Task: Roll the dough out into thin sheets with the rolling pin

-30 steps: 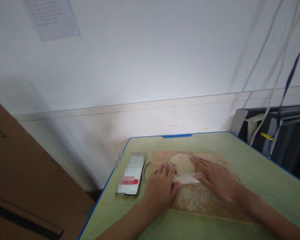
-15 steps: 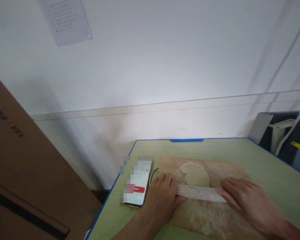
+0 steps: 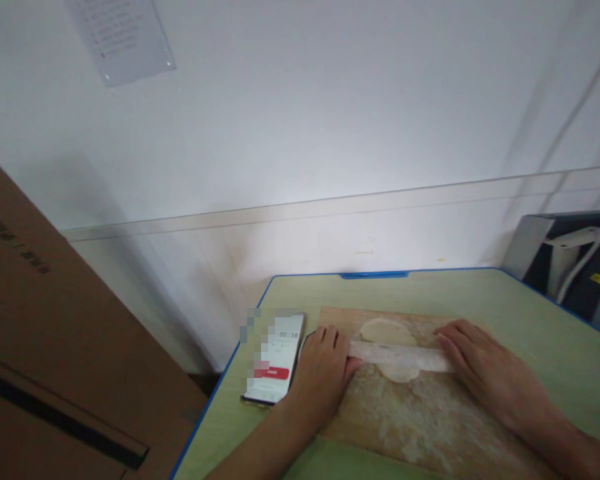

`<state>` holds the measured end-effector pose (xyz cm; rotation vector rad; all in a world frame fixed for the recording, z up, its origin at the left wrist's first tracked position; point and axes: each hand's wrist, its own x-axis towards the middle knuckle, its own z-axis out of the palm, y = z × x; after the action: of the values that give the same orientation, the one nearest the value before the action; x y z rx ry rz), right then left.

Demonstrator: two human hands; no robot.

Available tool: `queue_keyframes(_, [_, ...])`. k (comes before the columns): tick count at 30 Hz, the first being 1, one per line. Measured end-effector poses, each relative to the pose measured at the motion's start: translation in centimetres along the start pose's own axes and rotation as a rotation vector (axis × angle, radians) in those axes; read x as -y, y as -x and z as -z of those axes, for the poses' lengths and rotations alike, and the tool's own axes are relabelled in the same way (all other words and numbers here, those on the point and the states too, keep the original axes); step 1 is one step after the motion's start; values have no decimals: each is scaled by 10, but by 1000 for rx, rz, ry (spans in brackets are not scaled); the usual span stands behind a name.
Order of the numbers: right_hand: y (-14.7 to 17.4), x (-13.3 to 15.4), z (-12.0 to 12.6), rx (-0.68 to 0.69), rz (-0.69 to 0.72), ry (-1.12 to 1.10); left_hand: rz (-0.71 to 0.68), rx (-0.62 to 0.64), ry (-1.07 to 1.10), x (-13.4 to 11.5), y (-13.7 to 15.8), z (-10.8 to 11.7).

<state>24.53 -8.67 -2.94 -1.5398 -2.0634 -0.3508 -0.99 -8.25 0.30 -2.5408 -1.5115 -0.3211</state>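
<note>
A floured rolling pin [image 3: 400,355] lies across a flat round of dough [image 3: 387,330], whose far part shows beyond the pin and whose near edge shows in front of it. Around the pin's left end my left hand [image 3: 326,367] is closed. My right hand [image 3: 480,363] grips the other end, fingers bent over it. Under the dough is a wooden board [image 3: 380,420] dusted with flour. The middle of the dough is hidden by the pin.
Left of the board a phone [image 3: 275,360] with a lit timer screen lies on the green table [image 3: 300,290], which has a blue edge. A large cardboard box [image 3: 55,333] stands at the left. Grey equipment with a cable [image 3: 573,267] is at the right, and a white wall rises behind.
Both hands have pushed the rolling pin away from me, from the near edge of the dough onto its middle. The view has shifted slightly.
</note>
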Motion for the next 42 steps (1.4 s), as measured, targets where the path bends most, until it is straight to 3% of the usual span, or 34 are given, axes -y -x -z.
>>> queue_keyframes(3, [-1, -7, -4, 54, 37, 26, -19, 9, 32, -1, -1, 6])
queue_keyframes(8, [-25, -11, 4, 360, 73, 21, -29, 109, 91, 0, -7, 17])
queue_keyframes(11, [-40, -11, 10, 441, 89, 8, -60, 131, 116, 4, -14, 19])
queue_keyframes(22, [-41, -11, 20, 473, 138, -15, -152, 211, 245, 15, -29, 16])
queue_keyframes(27, [-37, -10, 24, 491, 123, -61, -135, 231, 294, 12, -23, 20])
queue_keyframes(31, [-37, -8, 32, 531, 197, -156, -139, 241, 294, 11, -18, 22])
queue_keyframes(34, [-36, -7, 36, 566, 158, -218, -136, 268, 297, 10, -15, 25])
queue_keyframes(42, [-25, -20, 29, 578, 197, -325, -147, 298, 269, 4, -2, 33])
